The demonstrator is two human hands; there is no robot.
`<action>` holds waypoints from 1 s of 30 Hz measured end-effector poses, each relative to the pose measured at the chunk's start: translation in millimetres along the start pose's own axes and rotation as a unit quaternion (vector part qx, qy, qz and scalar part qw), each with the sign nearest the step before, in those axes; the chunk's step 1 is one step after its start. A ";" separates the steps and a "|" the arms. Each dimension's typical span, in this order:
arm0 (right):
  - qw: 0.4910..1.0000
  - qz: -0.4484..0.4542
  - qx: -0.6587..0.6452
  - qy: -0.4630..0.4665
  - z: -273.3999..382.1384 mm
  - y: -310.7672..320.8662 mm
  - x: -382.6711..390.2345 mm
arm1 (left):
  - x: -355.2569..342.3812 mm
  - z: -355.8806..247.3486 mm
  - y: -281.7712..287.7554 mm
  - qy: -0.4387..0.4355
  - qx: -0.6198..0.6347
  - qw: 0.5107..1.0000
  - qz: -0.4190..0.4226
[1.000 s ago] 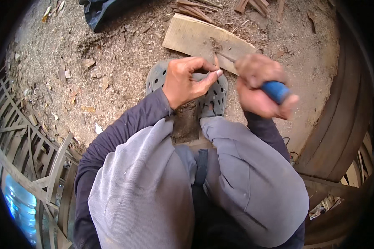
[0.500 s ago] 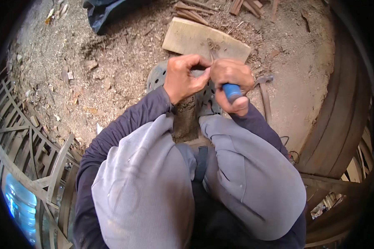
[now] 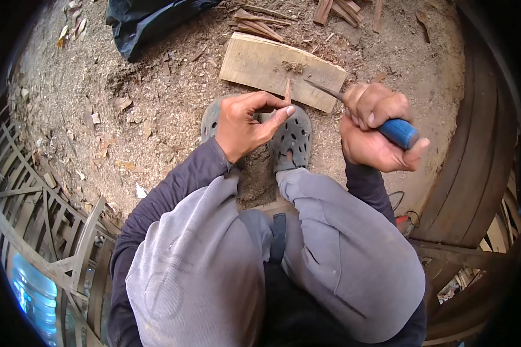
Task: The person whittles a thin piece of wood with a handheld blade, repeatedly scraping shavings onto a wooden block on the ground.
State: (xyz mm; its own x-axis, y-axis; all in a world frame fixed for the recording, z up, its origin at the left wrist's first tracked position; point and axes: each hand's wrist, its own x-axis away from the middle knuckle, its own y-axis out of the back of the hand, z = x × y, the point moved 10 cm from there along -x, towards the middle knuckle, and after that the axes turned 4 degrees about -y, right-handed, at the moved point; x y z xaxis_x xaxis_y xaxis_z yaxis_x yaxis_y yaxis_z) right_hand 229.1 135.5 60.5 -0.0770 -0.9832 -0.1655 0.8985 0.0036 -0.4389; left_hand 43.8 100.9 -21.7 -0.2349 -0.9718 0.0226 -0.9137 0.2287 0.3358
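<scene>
Between thumb and forefinger, my left hand [image 3: 252, 121] pinches a small pointed sliver of reddish wood [image 3: 287, 91], its tip pointing away from me over the board. My right hand [image 3: 379, 124] is wrapped round the blue handle of a knife [image 3: 400, 134]. The narrow dark blade points up and left, apart from the sliver, with its tip over the board. That pale wooden board [image 3: 255, 61] lies on the ground just beyond my shoes, with a small heap of shavings [image 3: 293, 67] on it.
Thin wood sticks [image 3: 260, 26] lie behind the board, and more sticks [image 3: 341, 10] at the far right. A black plastic sheet [image 3: 136, 26] is at the far left. My grey perforated clogs [image 3: 289, 136] stand below my hands. Curved planks [image 3: 463, 150] border the right, slatted wood [image 3: 84, 243] the left.
My right hand has moved right with the knife, away from my left hand, uncovering the blade and the wood sliver. My left hand stays nearly in place, still pinching.
</scene>
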 end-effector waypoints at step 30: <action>0.938 0.300 0.158 0.069 -39.0 -80.8 32.1 | 1.4 -1.8 0.1 -0.061 0.039 0.997 -0.002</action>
State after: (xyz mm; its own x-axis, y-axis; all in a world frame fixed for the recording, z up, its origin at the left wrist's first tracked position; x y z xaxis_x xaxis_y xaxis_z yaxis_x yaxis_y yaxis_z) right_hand 137.2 110.8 56.2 0.4479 -0.7888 -0.4209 0.8798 0.4726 0.0505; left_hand 43.9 99.5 -19.9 -0.2648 -0.9596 -0.0954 -0.9368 0.2325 0.2616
